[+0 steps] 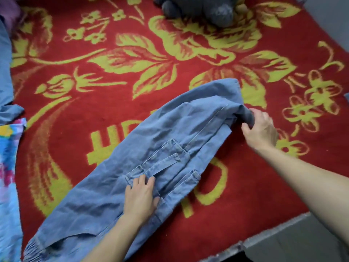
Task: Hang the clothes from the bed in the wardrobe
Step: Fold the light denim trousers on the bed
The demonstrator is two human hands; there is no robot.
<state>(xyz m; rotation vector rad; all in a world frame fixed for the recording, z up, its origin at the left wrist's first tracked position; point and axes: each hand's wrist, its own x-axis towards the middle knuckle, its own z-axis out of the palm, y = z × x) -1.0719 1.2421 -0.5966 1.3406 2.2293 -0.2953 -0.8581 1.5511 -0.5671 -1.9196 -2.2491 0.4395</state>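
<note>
Denim garment (170, 148) lies flat on the bed (264, 195), on top of the red floral blanket (85, 114). Its long axis runs diagonally, from the gathered cuff near the person at lower left to the bunched end further away at upper right. Left hand (140, 193) rests on it mid-length by the pocket and straps, fingers fairly straight, pressing rather than gripping. Right hand (260, 127) is at the far right end, fingers curled round a bunch of the fabric. So both hands are already on the garment and well apart along its length, with the left nearer the body. My read: lift from the right-hand end and the near half trails, so the left hand needs a real grip first. Wardrobe and hangers are not in view. Tie-dye cloth (9, 167) at the left edge is probably next.
</note>
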